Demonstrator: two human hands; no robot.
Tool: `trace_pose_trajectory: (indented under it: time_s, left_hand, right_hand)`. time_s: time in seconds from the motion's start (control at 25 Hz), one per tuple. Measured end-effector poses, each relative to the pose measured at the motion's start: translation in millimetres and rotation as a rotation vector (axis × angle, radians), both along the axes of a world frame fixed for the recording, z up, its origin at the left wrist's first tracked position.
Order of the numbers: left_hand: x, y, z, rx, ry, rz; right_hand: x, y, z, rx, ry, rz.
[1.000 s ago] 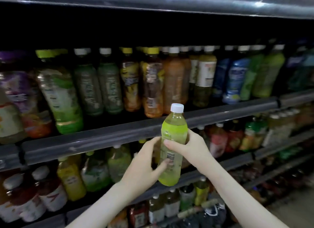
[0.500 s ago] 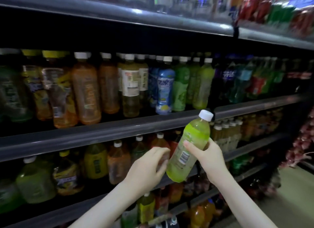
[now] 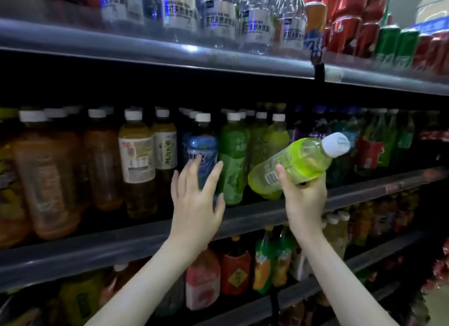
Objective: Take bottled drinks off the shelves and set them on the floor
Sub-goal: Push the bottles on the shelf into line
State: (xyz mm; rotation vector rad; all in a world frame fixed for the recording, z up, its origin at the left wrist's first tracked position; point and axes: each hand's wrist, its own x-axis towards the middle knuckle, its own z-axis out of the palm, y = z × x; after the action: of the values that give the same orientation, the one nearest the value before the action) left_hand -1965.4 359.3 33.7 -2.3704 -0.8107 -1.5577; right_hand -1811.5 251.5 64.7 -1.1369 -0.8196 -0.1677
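Green bottle [image 3: 295, 164] sits tilted right of center, right hand [image 3: 305, 197] wrapped round its middle; left hand [image 3: 196, 194] spread wide, holding nothing, near the blue bottle [image 3: 202, 151], probably grabbing it next.

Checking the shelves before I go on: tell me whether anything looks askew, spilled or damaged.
Only the green bottle is tilted, cap up and right, because the right hand holds it off the shelf. Shelved bottles stand upright; no spill shows.
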Motion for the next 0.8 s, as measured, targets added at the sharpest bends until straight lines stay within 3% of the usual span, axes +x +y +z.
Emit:
trace_pose_trajectory:
  time_s: [0.24,0.4,0.64,0.8]
  left_hand:
    - [68.4,18.1,28.0,0.243,0.121,0.274]
    - [83.1,32.9,46.7,0.263,0.123,0.366]
    - [90.0,39.6,64.3,0.233,0.139,0.485]
    - [90.5,39.3,77.8,0.228,0.239,0.453]
  right_hand:
    - [39.3,41.1,3.2,-0.229,-0.055,0.036]
    - [52.4,59.1,12.4,-0.393,-0.156,0.033]
    - [72.9,64.3,16.5,-0.512,-0.887,-0.284]
    - [90.2,55.7,26.5,-0.687,-1.141,-0.266]
